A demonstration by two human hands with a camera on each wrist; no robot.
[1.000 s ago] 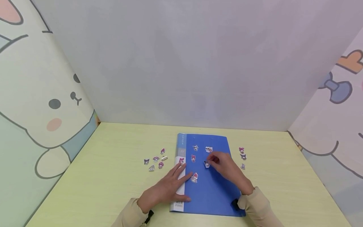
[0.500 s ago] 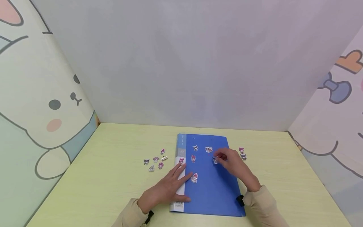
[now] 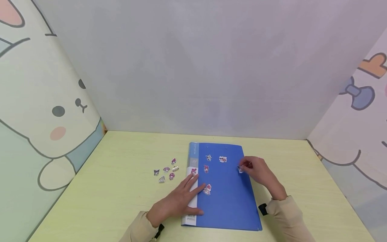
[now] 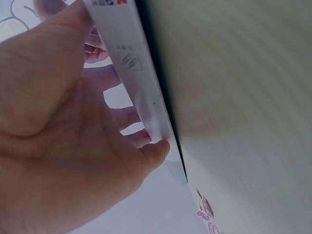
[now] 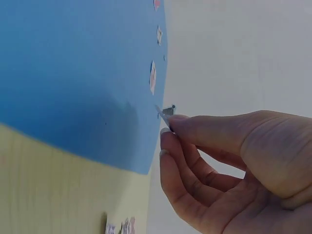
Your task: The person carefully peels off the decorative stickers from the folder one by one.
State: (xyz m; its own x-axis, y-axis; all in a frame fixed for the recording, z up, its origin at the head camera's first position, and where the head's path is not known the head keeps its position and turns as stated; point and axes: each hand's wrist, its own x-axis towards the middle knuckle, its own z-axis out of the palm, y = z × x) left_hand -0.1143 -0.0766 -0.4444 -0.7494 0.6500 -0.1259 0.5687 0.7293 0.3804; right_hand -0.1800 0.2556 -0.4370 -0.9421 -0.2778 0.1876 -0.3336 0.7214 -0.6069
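A blue folder [image 3: 226, 208] lies flat on the table, its pale spine at the left. My left hand [image 3: 176, 203] rests on the spine and the cover's left side with fingers spread. Between thumb and fingertips my right hand [image 3: 260, 172] pinches a small cartoon sticker [image 3: 240, 169], held over the folder's right edge. The right wrist view shows this sticker tilted and raised off the cover. Several cartoon stickers sit on the cover, among them a red and white one [image 3: 207, 189] near my left fingers and a white one [image 3: 223, 159] near the top.
Several loose stickers [image 3: 166, 169] lie on the table [image 3: 121, 188] left of the folder. More stickers [image 5: 127, 226] lie beyond its right edge, hidden by my right hand in the head view. A grey wall [image 3: 205, 67] stands behind the table.
My right hand has moved right with the pinched sticker, from the middle of the cover to its right edge, and now covers the stickers on the right. My left hand stays put.
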